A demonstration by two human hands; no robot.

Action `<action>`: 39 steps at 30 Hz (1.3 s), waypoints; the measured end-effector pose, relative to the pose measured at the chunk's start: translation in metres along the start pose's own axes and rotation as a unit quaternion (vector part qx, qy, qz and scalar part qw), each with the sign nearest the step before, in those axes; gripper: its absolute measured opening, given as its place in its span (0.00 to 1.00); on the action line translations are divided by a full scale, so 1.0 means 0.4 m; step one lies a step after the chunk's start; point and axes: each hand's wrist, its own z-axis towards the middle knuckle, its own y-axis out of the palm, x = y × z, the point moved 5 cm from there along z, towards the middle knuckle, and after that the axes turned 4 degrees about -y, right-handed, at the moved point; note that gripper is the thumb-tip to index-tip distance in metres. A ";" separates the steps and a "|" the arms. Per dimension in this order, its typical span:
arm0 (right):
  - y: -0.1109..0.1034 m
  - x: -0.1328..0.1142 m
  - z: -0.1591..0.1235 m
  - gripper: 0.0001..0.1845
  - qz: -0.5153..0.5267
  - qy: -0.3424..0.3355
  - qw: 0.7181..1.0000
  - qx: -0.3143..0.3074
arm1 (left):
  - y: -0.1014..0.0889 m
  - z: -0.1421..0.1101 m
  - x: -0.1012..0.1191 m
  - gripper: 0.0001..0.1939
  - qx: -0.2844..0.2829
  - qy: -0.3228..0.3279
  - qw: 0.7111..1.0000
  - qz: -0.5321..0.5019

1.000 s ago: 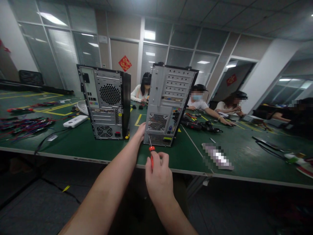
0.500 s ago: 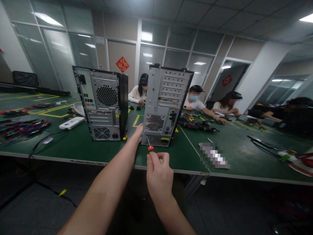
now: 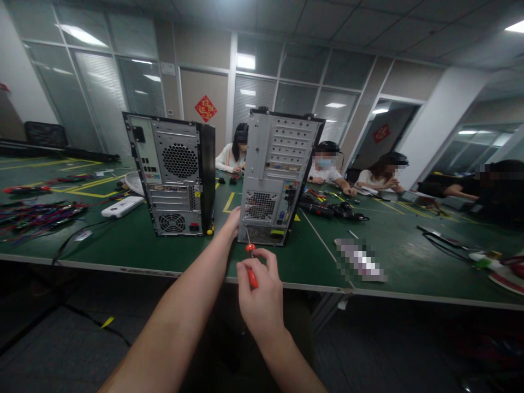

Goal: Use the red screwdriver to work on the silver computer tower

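Note:
A computer tower (image 3: 262, 164) stands upright at the table's front edge, its metal back with ports and vents facing me. My left hand (image 3: 234, 221) rests against the lower left side of this tower, and its fingers are hidden behind the case. In my right hand (image 3: 262, 289) is a screwdriver (image 3: 252, 278) with a red and black handle, held between thumb and fingers. Its thin shaft points up at the bottom left corner of the tower's back. Whether the tip sits in a screw is too small to tell.
A second computer tower (image 3: 176, 169) stands to the left. Further left are a white power strip (image 3: 123, 206) and bundled coloured wires (image 3: 45, 215). Black cables (image 3: 335, 209) and a blurred flat object (image 3: 360, 259) lie to the right. Several people sit across the green table (image 3: 164, 256).
My right hand has shifted slightly down and left, and its fingers have loosened and re-placed round the screwdriver, showing more of the red handle. My left hand and the tower stay put.

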 end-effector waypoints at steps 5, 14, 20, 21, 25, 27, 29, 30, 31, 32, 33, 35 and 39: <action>0.013 -0.006 -0.013 0.13 -0.083 -0.011 0.996 -0.034 | -0.002 0.005 -0.006 0.15 0.006 -0.008 1.000 -0.011; 0.009 0.008 -0.020 0.10 -0.098 0.001 0.995 -0.019 | -0.003 0.008 -0.010 0.18 -0.004 0.002 1.000 -0.012; 0.016 0.011 -0.028 0.15 -0.110 0.018 0.993 -0.049 | -0.001 0.011 -0.014 0.17 -0.009 -0.011 0.999 -0.029; 0.017 0.015 -0.029 0.16 -0.129 0.020 0.990 -0.052 | -0.002 0.013 -0.016 0.17 -0.007 -0.012 0.999 -0.030; 0.020 0.022 -0.030 0.13 -0.142 0.025 0.987 -0.074 | -0.010 0.020 -0.020 0.16 -0.003 -0.012 1.000 -0.028; 0.020 0.021 -0.028 0.11 -0.108 0.034 0.991 -0.072 | -0.013 0.024 -0.020 0.17 -0.007 -0.011 1.000 -0.023; 0.019 0.018 -0.026 0.12 -0.085 0.035 0.994 -0.055 | -0.015 0.026 -0.021 0.17 -0.008 -0.010 1.000 -0.016; 0.018 0.017 -0.025 0.13 -0.081 0.030 0.995 -0.045 | -0.016 0.026 -0.021 0.17 -0.008 -0.011 1.000 -0.014; 0.019 0.016 -0.024 0.13 -0.082 0.022 0.996 -0.038 | -0.016 0.026 -0.022 0.17 -0.008 -0.012 1.000 -0.012; 0.019 0.016 -0.024 0.12 -0.090 0.015 0.995 -0.032 | -0.015 0.026 -0.022 0.17 -0.010 -0.011 1.000 -0.012; 0.018 0.016 -0.023 0.11 -0.102 0.010 0.994 -0.026 | -0.014 0.026 -0.022 0.18 -0.011 -0.008 1.000 -0.012; 0.014 0.019 -0.020 0.12 -0.122 0.012 0.992 -0.013 | -0.011 0.024 -0.020 0.18 -0.011 -0.004 1.000 -0.011; 0.004 0.023 -0.014 0.11 -0.067 0.046 0.997 -0.004 | -0.010 0.019 -0.017 0.18 -0.007 0.000 1.000 -0.002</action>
